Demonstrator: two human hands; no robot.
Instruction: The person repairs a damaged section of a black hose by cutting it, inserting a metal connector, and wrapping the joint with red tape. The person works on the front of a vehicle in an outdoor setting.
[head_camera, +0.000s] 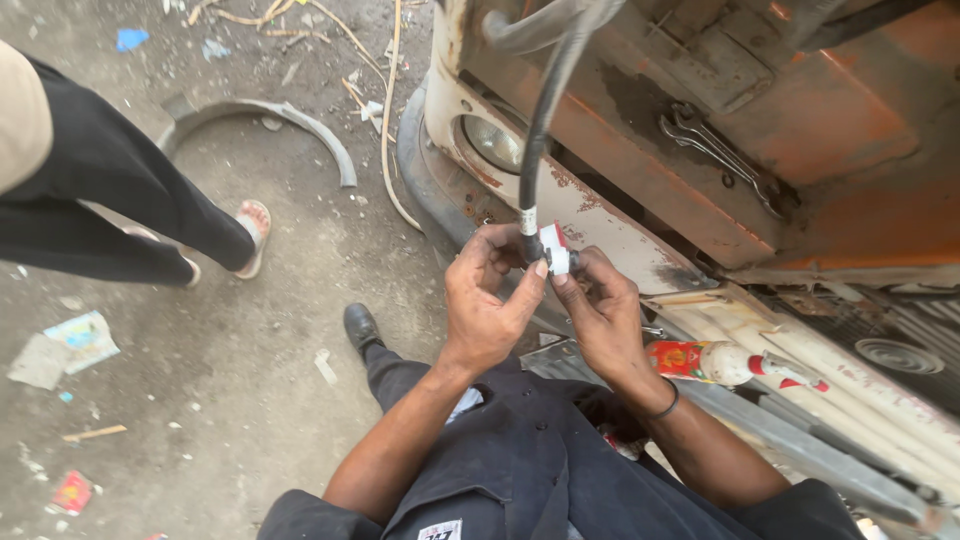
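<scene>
- I held my left hand (487, 300) and right hand (600, 315) together at the lower end of a hose (545, 110) hanging from above.
- A bottle (725, 362) lay just right of my right hand.
- Two wrenches (715, 150) rested on the vehicle panel (840, 130) behind.
- Another person's foot (252, 235) stood well left.
</scene>
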